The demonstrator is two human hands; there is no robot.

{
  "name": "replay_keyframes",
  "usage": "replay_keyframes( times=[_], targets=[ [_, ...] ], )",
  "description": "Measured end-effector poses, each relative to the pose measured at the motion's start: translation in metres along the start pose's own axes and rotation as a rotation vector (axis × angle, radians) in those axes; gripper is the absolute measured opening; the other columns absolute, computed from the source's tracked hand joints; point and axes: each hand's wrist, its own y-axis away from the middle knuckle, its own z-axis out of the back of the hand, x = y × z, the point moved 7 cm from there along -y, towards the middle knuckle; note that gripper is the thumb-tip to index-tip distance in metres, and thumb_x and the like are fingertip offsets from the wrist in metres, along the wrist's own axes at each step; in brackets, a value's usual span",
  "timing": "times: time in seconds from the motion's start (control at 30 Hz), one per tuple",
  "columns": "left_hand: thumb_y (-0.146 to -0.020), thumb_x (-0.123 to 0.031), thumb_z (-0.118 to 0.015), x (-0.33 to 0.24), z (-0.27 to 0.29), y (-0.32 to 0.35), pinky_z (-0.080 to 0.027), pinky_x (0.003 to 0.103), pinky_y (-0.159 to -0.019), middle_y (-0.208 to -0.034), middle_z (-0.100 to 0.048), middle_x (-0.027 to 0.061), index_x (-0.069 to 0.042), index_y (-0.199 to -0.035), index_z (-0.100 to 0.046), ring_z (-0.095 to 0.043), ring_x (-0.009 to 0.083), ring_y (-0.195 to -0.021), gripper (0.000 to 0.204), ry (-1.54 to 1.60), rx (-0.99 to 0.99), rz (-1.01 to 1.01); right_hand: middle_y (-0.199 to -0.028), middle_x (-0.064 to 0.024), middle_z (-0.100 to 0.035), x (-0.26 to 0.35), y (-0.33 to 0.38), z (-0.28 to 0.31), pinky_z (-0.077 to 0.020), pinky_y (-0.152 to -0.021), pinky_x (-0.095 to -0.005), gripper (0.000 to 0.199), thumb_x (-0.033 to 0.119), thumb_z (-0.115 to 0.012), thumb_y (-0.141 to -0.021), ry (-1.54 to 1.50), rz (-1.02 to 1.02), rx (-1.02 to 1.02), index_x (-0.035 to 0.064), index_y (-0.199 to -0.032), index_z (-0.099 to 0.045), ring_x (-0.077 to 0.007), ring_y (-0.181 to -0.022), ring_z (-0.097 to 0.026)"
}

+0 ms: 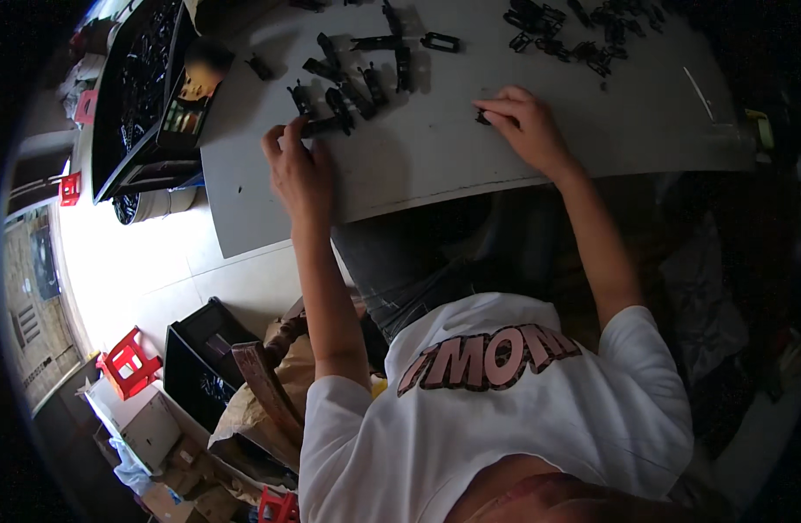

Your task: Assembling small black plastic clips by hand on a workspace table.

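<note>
My left hand [299, 174] is at the near left of the grey table, its fingers curled and closed on the end of a long black part [324, 126]. Right beside that lies another black part [338, 106], within a loose cluster of several similar black pieces, some with thin prongs, such as an upright one [372, 83]. My right hand [531, 131] pinches a small dark piece [481, 117] between thumb and fingertips, just above the tabletop. Its exact shape is mostly hidden by the fingers.
A heap of black frame-like pieces [583, 35] lies on the table's [435, 161] far right. Beyond its left edge stands a black bin [148, 78] full of dark parts. Red stools [128, 362], a black crate [204, 349] and a wooden chair [270, 383] are at lower left.
</note>
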Motion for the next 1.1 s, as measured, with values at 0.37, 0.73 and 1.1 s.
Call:
replay_keyframes(
  times=[0.37, 0.73, 1.1],
  targets=[
    [-0.077, -0.005, -0.06, 0.002, 0.02, 0.025, -0.048, 0.037, -0.072, -0.095, -0.059, 0.0109, -0.008, -0.1, -0.058, -0.06, 0.0302, -0.086, 0.023, 0.186, -0.134, -0.05, -0.098, -0.0037, -0.057, -0.034, -0.08, 0.065, -0.0501, -0.069, -0.0292, 0.023, 0.02, -0.063, -0.086, 0.7, 0.086, -0.416, 0.0063, -0.104, -0.061, -0.0166, -0.078, -0.06],
    [-0.076, 0.001, -0.061, -0.067, -0.02, 0.047, -0.047, 0.031, -0.077, -0.092, -0.06, 0.0133, -0.003, -0.101, -0.06, -0.061, 0.0254, -0.087, 0.025, 0.611, 0.267, -0.114, -0.104, -0.0099, -0.057, -0.056, -0.086, 0.07, -0.0486, -0.076, -0.0346, 0.024, 0.016, -0.063, -0.084, -0.251, -0.027, -0.297, 0.0014, -0.103, -0.06, -0.0238, -0.087, -0.059],
    [-0.075, 0.001, -0.062, -0.085, -0.044, 0.053, -0.047, 0.033, -0.077, -0.092, -0.06, 0.0143, -0.003, -0.101, -0.059, -0.06, 0.0287, -0.086, 0.026, 0.621, 0.378, -0.147, -0.096, -0.008, -0.056, 0.001, 0.014, 0.041, -0.048, -0.076, -0.0341, 0.025, 0.012, -0.069, -0.076, 0.101, 0.118, -0.186, 0.0045, -0.097, -0.06, -0.0227, -0.091, -0.057]
  ],
)
